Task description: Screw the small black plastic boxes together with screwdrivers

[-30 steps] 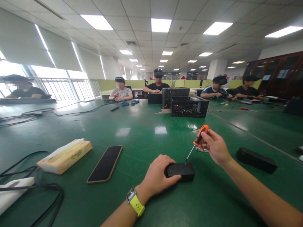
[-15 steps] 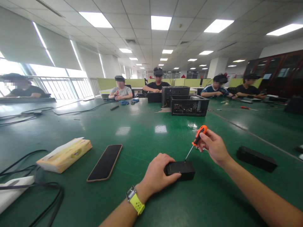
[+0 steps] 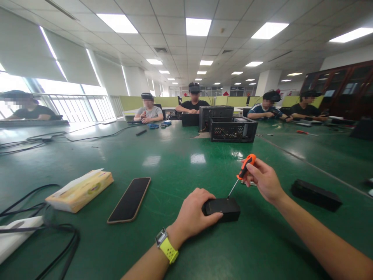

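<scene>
A small black box-shaped block (image 3: 229, 210) lies on the green table, and my left hand (image 3: 198, 212) grips its left end, thumb along the near edge. My right hand (image 3: 264, 179) holds a screwdriver (image 3: 246, 166) by its orange and black handle. The shaft slants down to the left, and its tip meets the top of the block near the far edge. Small screw-like dots show on that top face. A small object under my right fingers is mostly hidden. Off to the right lies a second, longer black block (image 3: 316, 194).
Left of my hands lie a phone (image 3: 129, 200), a tissue pack (image 3: 80, 190) and a white power strip (image 3: 17, 237) with black cables. Black computer cases (image 3: 233, 130) stand farther back. Several people sit around the table's far side. A red screwdriver (image 3: 305, 133) lies at the far right.
Almost nothing differs. Both hands, the screwdriver and the block keep their places, with only a very slight shift of the view.
</scene>
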A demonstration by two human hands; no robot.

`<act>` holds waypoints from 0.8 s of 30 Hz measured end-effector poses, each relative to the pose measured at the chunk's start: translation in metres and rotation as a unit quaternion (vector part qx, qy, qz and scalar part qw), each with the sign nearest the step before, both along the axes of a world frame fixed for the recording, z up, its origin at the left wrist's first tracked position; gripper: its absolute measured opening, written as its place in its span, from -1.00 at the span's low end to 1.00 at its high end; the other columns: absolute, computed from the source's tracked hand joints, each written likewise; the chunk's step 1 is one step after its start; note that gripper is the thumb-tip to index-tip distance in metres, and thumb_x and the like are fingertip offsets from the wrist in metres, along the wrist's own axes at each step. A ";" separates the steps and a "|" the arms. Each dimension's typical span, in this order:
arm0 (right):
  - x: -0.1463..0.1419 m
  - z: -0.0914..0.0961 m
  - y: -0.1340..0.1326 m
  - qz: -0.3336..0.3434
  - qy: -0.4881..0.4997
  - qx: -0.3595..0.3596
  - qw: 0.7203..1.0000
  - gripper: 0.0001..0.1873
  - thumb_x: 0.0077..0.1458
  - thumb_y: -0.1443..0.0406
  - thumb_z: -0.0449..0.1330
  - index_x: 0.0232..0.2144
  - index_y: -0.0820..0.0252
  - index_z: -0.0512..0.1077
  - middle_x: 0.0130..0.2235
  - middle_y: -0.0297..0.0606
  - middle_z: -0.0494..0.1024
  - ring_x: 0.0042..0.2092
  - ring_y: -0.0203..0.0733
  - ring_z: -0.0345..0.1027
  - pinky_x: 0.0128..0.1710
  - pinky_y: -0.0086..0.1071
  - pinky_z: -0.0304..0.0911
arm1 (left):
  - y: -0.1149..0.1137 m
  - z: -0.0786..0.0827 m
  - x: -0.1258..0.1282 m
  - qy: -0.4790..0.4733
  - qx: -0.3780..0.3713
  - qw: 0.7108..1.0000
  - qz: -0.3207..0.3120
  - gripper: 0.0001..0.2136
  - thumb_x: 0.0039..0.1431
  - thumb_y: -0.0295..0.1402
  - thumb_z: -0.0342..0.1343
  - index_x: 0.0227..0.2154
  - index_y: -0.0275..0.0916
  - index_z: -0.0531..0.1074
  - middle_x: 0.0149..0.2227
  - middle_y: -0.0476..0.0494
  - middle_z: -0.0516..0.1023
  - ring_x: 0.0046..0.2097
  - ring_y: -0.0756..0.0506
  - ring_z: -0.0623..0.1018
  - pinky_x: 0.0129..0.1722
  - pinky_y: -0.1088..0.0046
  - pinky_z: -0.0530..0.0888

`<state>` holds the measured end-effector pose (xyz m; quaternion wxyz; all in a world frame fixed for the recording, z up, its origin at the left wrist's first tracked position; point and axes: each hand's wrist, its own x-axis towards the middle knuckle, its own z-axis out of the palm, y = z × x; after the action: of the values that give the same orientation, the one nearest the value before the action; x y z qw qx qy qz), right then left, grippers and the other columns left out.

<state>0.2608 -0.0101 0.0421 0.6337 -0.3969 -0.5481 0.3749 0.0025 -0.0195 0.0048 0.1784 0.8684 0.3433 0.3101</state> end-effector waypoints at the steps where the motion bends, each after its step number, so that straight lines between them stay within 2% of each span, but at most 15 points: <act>1: 0.000 0.000 0.000 -0.001 -0.002 0.000 1.000 -0.68 0.10 0.10 0.27 -0.17 0.17 0.44 -0.44 -0.31 0.53 -0.52 -0.26 0.41 -0.65 -0.43 0.26 | 0.000 0.000 0.000 0.002 0.000 1.000 0.000 -0.71 0.06 -0.24 0.31 -0.17 -0.20 0.48 -0.19 -0.12 0.54 -0.14 -0.18 0.47 -0.13 0.31 0.42; 17: -0.001 -0.001 0.000 -0.004 -0.001 0.000 1.000 -0.65 0.08 0.08 0.29 -0.16 0.17 0.45 -0.44 -0.29 0.54 -0.50 -0.23 0.45 -0.65 -0.45 0.27 | 0.000 0.001 0.000 0.004 -0.002 1.000 -0.003 -0.72 0.06 -0.23 0.31 -0.18 -0.18 0.47 -0.19 -0.12 0.54 -0.14 -0.17 0.48 -0.14 0.32 0.42; 24: -0.005 0.002 -0.003 -0.017 -0.022 0.016 0.999 -0.64 0.05 0.08 0.29 -0.19 0.19 0.45 -0.44 -0.29 0.52 -0.54 -0.26 0.41 -0.67 -0.42 0.28 | 0.000 0.000 -0.001 -0.002 0.000 1.000 0.001 -0.72 0.07 -0.21 0.31 -0.18 -0.18 0.48 -0.20 -0.11 0.55 -0.14 -0.17 0.49 -0.14 0.33 0.43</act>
<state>0.2562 -0.0129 0.0441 0.6336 -0.4044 -0.5610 0.3468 0.0016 -0.0190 0.0047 0.1785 0.8674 0.3439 0.3121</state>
